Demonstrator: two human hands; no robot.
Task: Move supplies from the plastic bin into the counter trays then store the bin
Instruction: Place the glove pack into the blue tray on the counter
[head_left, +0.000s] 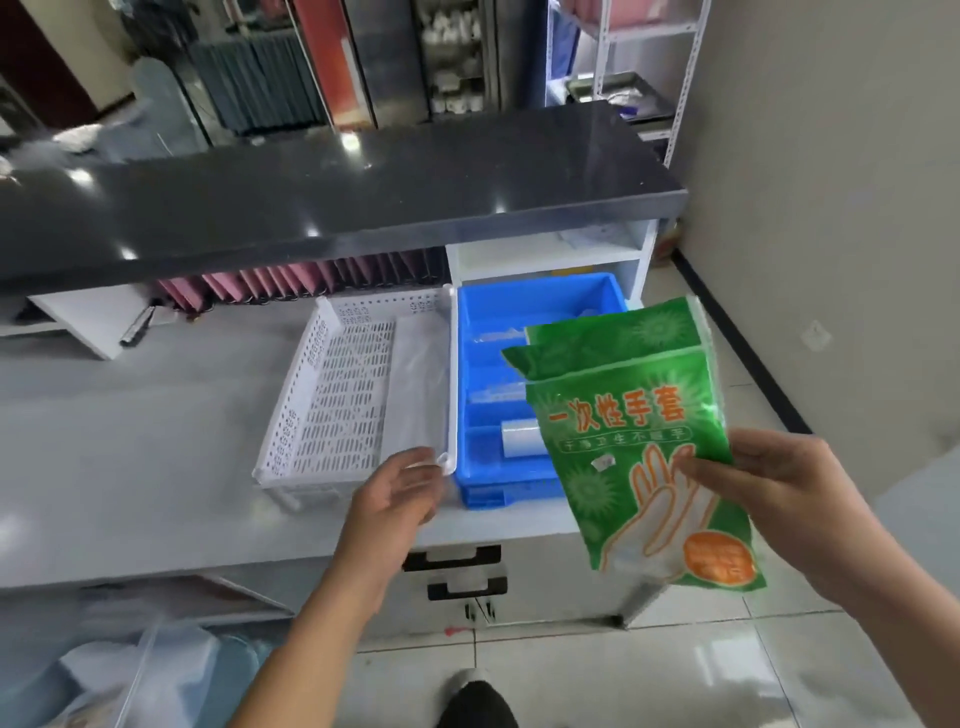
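Observation:
A blue plastic bin (540, 296) stands on the grey counter, right of a white perforated tray (343, 395). Inside the bin lie a clear plastic roll (521, 438) and other clear wrapped items. My right hand (769, 488) pinches green packs of disposable gloves (644, 447), held up in front of the bin's right side; at least two packs overlap. My left hand (400, 493) hovers with relaxed fingers by the tray's near right corner, holding nothing. A clear plastic sheet or bag (418, 384) lies along the tray's right side.
A dark raised countertop (332, 192) overhangs the back, with pink folders (291, 283) and a white shelf nook (545, 254) under it. Drawers with black handles (452, 558) sit below the counter. A clear bin (130, 670) is at lower left. Tiled floor lies to the right.

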